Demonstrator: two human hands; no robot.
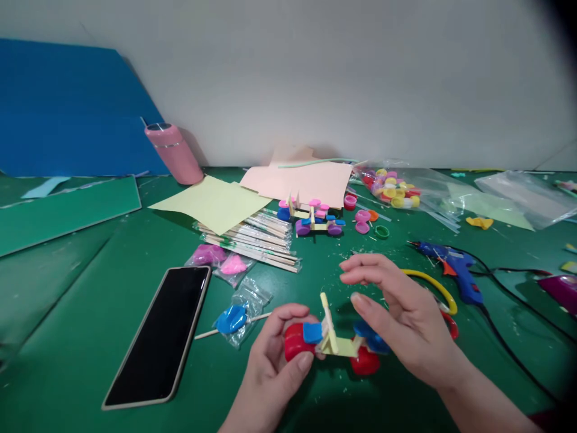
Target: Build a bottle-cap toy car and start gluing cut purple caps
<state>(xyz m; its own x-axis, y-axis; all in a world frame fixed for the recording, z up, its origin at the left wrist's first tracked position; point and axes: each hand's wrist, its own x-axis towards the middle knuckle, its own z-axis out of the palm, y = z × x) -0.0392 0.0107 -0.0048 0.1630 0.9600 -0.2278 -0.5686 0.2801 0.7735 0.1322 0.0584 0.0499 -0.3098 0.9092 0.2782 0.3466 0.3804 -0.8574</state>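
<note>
My left hand [282, 355] is closed round the red front wheel of a small handmade toy scooter [341, 346]. The toy has red wheels, a pale yellow stick frame with an upright handlebar, a blue piece at the front and a blue seat at the back. Over its rear end is my right hand [406, 319], fingers stretched and thumb apart, gripping nothing; part of the blue seat is hidden behind it, and I cannot tell whether they touch. Two similar toy scooters [319, 226] stand farther back, with purple, blue and pink parts.
Left lie a phone [157, 337], a bag with blue clay [232, 319] and bundled sticks [252, 243]. A pink tumbler [175, 153] leans by the wall. On the right are a blue glue gun [455, 267] with its cord, a yellow ring [435, 284] and bagged caps [394, 189].
</note>
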